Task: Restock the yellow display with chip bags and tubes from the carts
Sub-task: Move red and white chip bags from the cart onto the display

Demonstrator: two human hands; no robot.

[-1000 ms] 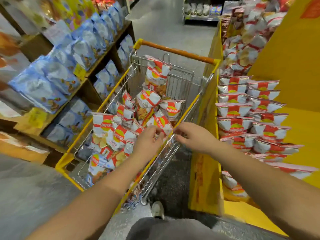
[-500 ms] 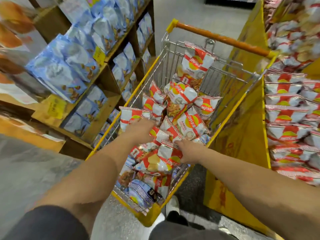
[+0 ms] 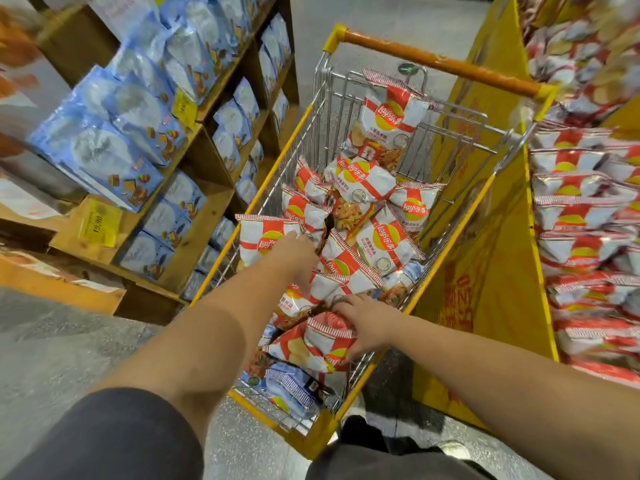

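Near the cart's front edge my right hand grips a red chip bag; my left hand reaches into the pile, its grip hidden. Squeezing could burst the puffy bag or dislodge neighbours.

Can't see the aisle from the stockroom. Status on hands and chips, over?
Both hands in the cart. Right hand gripping a red-and-white chip bag; left hand reaching onto the pile, grip unclear. Yellow display right alongside, nothing blocking.
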